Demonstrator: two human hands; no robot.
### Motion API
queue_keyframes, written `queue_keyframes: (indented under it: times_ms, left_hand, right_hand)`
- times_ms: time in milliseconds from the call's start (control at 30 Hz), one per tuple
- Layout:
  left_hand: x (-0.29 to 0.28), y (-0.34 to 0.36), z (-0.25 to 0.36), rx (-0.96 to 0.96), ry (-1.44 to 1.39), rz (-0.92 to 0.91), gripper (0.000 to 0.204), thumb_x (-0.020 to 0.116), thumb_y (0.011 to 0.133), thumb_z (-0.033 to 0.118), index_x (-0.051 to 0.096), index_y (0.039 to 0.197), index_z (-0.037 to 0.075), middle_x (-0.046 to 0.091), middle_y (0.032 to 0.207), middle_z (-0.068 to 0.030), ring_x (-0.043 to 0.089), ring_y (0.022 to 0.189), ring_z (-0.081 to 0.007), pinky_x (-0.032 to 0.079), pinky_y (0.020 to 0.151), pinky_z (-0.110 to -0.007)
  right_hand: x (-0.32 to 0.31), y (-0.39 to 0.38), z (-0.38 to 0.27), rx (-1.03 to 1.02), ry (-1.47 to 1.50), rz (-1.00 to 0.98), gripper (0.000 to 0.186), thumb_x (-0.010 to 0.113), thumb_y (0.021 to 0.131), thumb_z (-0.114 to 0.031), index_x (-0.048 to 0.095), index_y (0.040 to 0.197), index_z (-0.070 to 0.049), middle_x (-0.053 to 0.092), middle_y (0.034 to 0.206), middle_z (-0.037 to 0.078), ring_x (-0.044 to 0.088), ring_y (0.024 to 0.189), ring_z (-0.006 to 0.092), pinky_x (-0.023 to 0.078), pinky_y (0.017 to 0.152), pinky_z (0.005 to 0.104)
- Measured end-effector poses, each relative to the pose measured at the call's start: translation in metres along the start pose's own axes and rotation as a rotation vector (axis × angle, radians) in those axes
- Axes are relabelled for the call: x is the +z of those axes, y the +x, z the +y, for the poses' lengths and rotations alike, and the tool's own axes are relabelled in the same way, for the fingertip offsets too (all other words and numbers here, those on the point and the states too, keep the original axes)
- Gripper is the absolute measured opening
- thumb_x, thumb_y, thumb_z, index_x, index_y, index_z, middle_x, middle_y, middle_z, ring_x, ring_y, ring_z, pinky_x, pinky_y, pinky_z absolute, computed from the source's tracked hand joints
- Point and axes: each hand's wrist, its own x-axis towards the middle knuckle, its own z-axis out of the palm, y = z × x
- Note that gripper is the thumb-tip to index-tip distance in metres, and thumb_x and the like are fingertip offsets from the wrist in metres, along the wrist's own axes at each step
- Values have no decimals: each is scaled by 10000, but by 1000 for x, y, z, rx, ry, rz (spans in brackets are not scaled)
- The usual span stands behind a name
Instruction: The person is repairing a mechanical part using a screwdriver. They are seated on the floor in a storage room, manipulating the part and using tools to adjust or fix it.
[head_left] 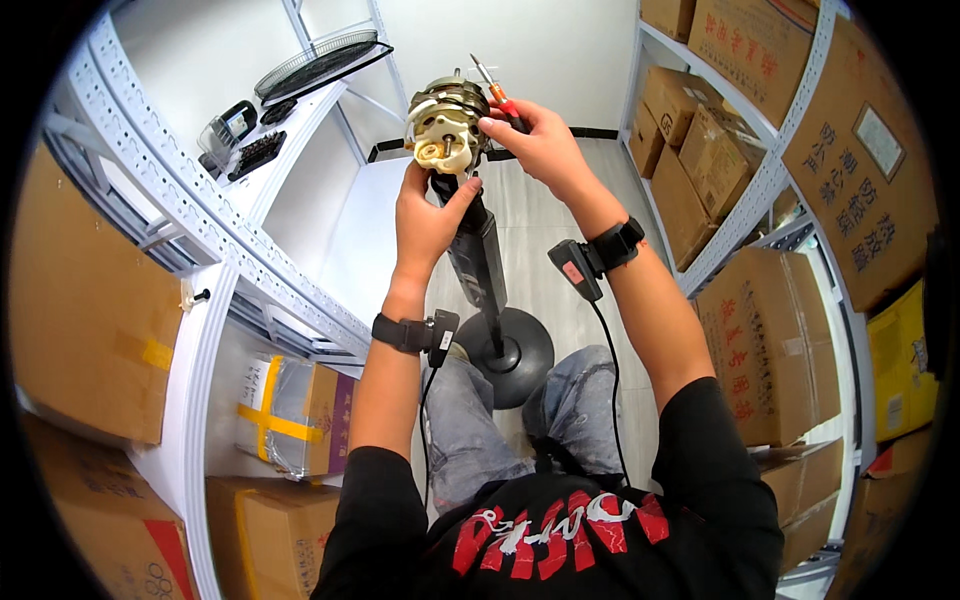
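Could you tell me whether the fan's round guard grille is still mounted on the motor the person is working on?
No: the fan motor is bare in the hands, and the round guard grille lies apart on the shelf.

Bare fan motor [447, 125] atop upright stand [478, 262]

Pale floor [560, 215] and white wall [520, 40] between grey metal shelving [190, 215] (both sides), stacked with cardboard boxes [760, 345].
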Motion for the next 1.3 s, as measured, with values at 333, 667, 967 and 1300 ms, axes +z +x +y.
queue_keyframes:
  times_ms: [333,667,967,1300]
  left_hand:
    - [-37,17,-29,-13,-123,-29,616,806,842,238,427,1289,49,481,1400,-158,447,1344,-296,335,1122,-487]
    - [-58,133,45,202,330,-668,999,886,690,361,385,1542,214,360,1597,-85,297,1487,-271,241,1205,-503]
    - [-36,139,47,278,423,-694,754,735,811,534,545,1409,116,579,1374,-154,543,1272,-317,415,1088,-398]
    - [-29,113,56,319,689,-358,857,636,794,741,616,1265,25,646,1158,-178,625,1059,-357,494,921,-430]
  right_hand:
    - [-2,18,18,-139,-219,98,344,685,950,-261,668,1165,6,662,911,33,580,816,96,492,745,266]
    - [-18,-14,13,-273,-134,154,439,805,839,-306,682,1125,2,712,946,81,639,862,133,508,757,295]
    - [29,-61,21,-249,-368,231,842,885,722,-302,463,1406,-52,600,1321,188,617,1171,350,517,938,410]
    - [16,-37,48,-227,-243,261,662,819,816,-176,521,1396,-61,718,1107,109,691,918,195,535,786,305]
